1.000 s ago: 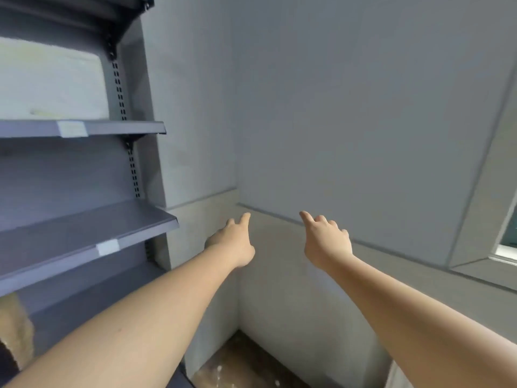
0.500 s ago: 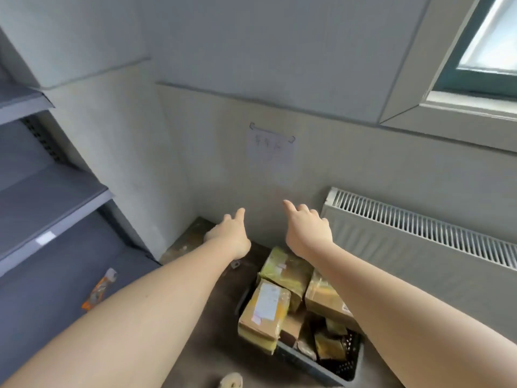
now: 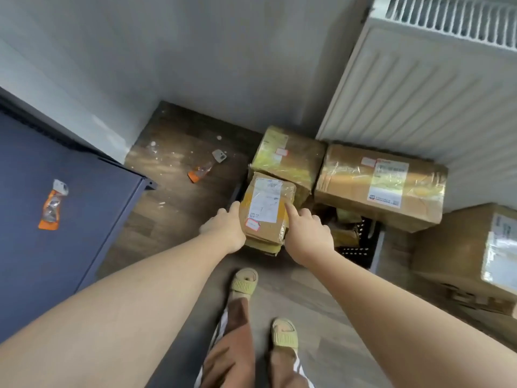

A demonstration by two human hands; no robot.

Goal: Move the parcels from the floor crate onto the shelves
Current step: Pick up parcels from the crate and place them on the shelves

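Observation:
A small brown parcel with a white label lies on top of the pile in the black floor crate. My left hand presses against its left side. My right hand is on its right side, index finger stretched over the top edge. The parcel sits clasped between both hands and still rests on the pile. Behind it lie a yellow-taped parcel and a larger brown parcel. The dark blue bottom shelf is at the left.
An orange packet lies on the bottom shelf, another orange packet on the wooden floor. A white radiator stands against the wall at the right. A big cardboard box sits right of the crate. My sandalled feet stand just before it.
My view has swung from the shelves and wall down to the floor. Both hands have dropped to the crate and closed in on the small labelled parcel.

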